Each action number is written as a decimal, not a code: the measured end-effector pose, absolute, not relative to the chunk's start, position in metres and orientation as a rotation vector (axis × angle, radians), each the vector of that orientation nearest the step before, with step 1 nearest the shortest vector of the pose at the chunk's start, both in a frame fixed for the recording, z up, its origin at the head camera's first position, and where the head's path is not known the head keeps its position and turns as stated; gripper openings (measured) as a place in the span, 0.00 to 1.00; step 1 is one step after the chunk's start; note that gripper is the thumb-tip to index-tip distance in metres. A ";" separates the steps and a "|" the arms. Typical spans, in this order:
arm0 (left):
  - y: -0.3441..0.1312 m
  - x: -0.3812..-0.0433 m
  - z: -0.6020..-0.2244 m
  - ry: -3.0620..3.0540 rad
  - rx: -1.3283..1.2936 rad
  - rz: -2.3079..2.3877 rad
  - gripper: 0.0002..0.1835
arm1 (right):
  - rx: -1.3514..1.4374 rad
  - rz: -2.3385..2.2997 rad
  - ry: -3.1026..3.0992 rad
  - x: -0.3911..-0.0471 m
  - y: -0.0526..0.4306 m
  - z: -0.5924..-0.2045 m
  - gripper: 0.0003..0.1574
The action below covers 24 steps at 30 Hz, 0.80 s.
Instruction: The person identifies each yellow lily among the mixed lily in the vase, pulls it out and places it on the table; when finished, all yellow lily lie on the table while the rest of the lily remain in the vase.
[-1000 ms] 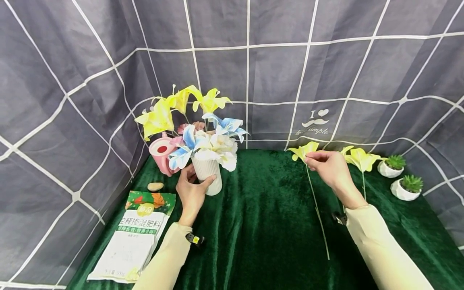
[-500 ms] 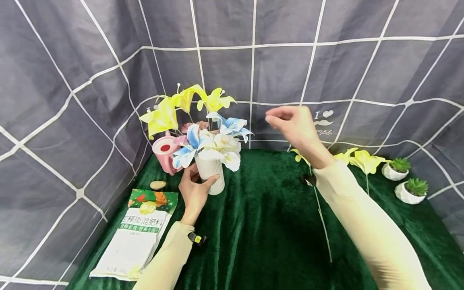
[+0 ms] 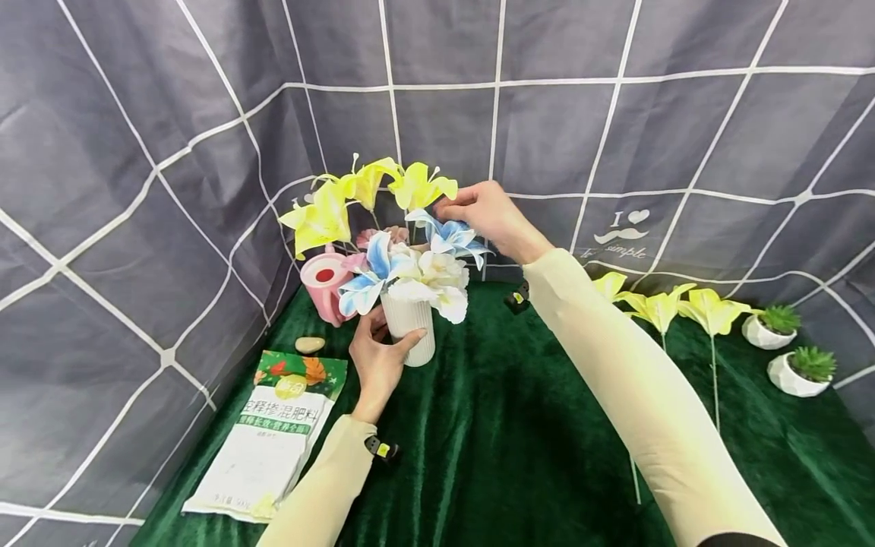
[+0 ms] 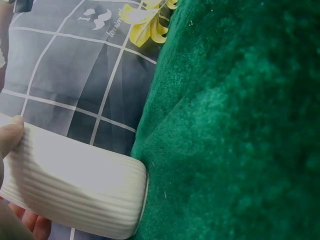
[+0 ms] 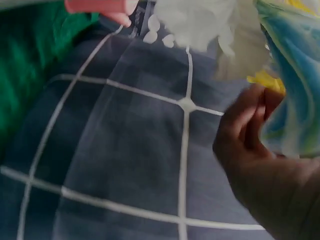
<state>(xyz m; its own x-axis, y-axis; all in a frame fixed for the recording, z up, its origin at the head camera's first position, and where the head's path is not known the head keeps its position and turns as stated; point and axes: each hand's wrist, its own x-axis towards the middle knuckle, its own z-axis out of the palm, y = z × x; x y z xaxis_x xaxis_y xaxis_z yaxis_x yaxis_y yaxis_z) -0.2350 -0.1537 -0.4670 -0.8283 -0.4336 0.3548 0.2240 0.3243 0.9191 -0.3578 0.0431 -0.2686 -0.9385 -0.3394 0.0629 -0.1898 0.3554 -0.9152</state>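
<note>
The left hand [image 3: 378,366] grips the white vase [image 3: 409,315]; above it the right hand [image 3: 494,216], fingers bent, meets a blue lily [image 3: 450,237] — whether pinching anything, I cannot tell. Left of the left hand: a pink jug [image 3: 324,282].

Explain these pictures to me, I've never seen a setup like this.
There's no machine, just a person working bare-handed. The wide picture is shot from the person's head, looking down; the close-ups come from the left and right wrists. The left hand grips a white ribbed vase holding mixed flowers. The right hand is raised by a blue flower; I can't tell whether it pinches anything. On the green cloth are a pink container, a pale stone-like piece, a printed bag and, at right, loose yellow flowers and two small potted plants.
</note>
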 end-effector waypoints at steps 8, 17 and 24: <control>-0.153 -0.235 -0.467 -2.038 0.189 -1.525 0.37 | -0.569 -1.591 2.269 -0.362 0.027 -0.277 0.17; -0.152 -0.234 -0.467 -2.048 0.212 -1.501 0.37 | -0.555 -1.558 2.301 -0.360 0.021 -0.284 0.16; -0.152 -0.233 -0.466 -2.051 0.212 -1.489 0.36 | -0.550 -1.567 2.324 -0.360 0.018 -0.288 0.16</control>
<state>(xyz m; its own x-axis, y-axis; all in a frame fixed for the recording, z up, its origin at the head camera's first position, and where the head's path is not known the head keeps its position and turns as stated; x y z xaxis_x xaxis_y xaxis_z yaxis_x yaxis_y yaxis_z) -0.2333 -0.1519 -0.4664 -0.8137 -0.4525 0.3650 0.2069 0.3613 0.9092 -0.3599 0.0185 -0.2884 -0.8869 -0.4614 -0.0224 -0.1522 0.3377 -0.9289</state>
